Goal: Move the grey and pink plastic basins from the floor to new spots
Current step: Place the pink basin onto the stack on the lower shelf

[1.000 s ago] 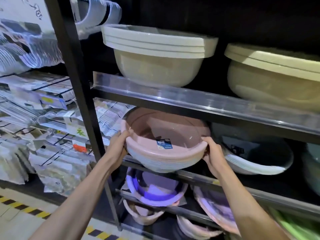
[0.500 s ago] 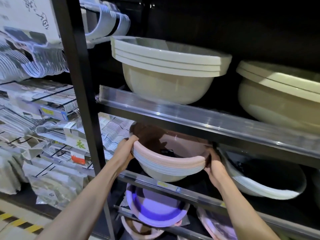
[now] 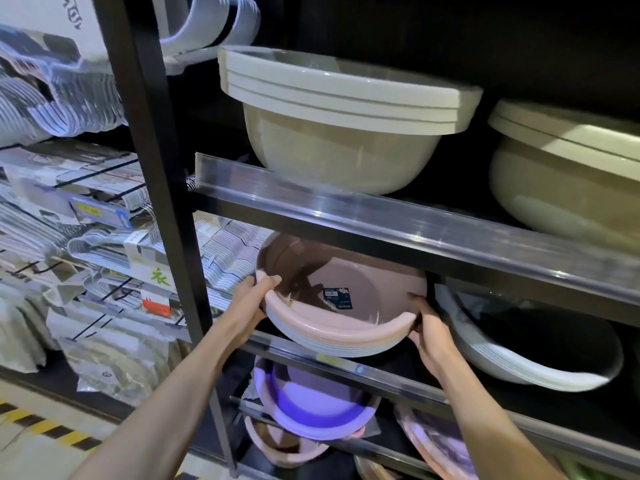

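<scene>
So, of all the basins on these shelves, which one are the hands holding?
The pink basin on the middle shelf, with a dark label inside. The left hand and right hand grip its rim; the beige basins above sit untouched.

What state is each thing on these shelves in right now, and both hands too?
Pink basin stack: nested, tilted toward the camera, partly on the middle shelf.
Left hand: grip closed on the stack's left rim.
Right hand: grip closed on the stack's right rim.
Beige basins: nested, upright, on the shelf above.
White basins: nested, leaning, right of the pink stack.
Purple basin: tilted, on the shelf below.
</scene>
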A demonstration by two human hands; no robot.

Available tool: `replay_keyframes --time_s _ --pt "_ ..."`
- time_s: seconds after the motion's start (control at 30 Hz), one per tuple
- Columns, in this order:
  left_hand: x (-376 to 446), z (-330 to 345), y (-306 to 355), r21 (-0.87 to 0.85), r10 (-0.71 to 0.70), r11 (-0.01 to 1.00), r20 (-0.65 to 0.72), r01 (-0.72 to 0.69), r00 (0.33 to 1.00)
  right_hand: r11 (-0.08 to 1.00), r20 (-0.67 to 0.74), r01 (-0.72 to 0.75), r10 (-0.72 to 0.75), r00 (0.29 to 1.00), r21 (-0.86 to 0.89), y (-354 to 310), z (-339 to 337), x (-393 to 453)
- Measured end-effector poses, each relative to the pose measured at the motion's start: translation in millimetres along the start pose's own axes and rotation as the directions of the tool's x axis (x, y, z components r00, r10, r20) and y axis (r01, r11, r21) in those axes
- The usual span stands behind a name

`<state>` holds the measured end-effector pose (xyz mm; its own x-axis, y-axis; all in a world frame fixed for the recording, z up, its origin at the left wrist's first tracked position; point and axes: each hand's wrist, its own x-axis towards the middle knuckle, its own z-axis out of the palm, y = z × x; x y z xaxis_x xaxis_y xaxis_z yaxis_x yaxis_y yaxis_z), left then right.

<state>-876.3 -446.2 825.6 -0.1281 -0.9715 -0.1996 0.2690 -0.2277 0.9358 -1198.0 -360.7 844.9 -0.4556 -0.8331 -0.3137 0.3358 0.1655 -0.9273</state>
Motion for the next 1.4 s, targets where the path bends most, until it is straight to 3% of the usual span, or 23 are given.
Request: replay_keyframes --time_s 0.4,0.6,1.07,1.4 --pt "-23 -8 0 0.072 0.052 0.996 0.075 -0.057 0.996 0.99 0.161 0.047 -0.025 0.987 -0.131 1 -19 -17" --pt "-54 -17 -23 0.181 0.072 0.978 0.182 -0.105 0.981 0.955 0.276 0.123 -0.046 0.96 -0.269 27 -27 -59" --pt "-47 -8 -23 0.396 0.154 0.898 0.122 -0.191 0.98 0.903 0.176 0.211 -0.155 0.972 -0.373 35 -9 -47" --pt "-10 6 -6 0.386 0.037 0.92 0.101 -0.073 0.994 0.885 0.142 0.267 -0.229 0.963 -0.383 25 2 -15"
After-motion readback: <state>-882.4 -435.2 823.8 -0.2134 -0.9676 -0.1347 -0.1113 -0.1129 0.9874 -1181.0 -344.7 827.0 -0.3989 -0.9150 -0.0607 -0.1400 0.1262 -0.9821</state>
